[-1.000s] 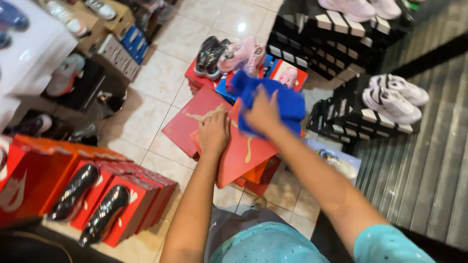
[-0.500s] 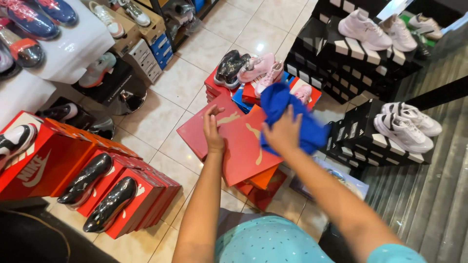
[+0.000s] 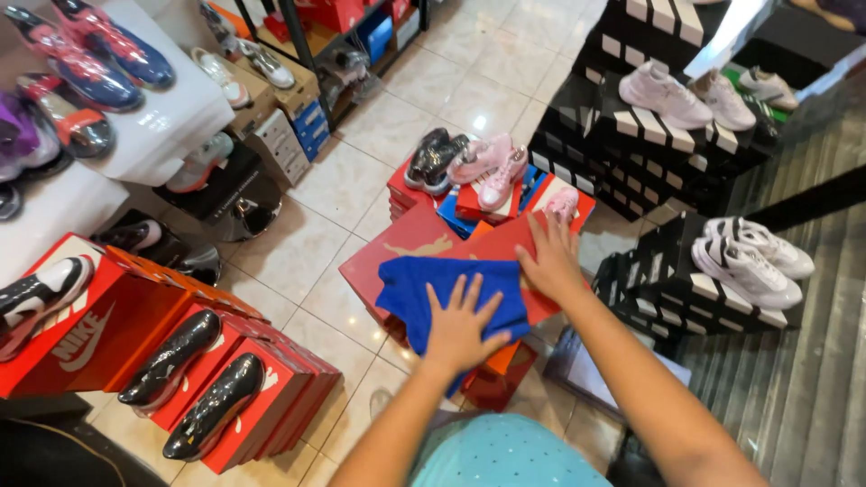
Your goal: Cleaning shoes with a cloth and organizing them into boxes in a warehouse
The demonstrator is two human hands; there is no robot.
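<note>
From the head view, the left hand lies flat with fingers spread wide on a blue cloth, pressing it down onto the lid of a red shoebox that tops a stack of boxes on the tiled floor. The right hand rests just beyond and to the right of the left one, palm down and fingers open, touching the far edge of the cloth where it meets the box lid; neither hand is closed around anything. The cloth looks soft, light and limp, likely to bunch or slide under a push, so it is best gathered by pinching a corner or pressed under a flat palm. The cardboard lid beneath seems stiff but light and may shift on the stack, so holding it by its edges would steady it. Just past the right hand stand pink sneakers and a dark pair on further boxes.
</note>
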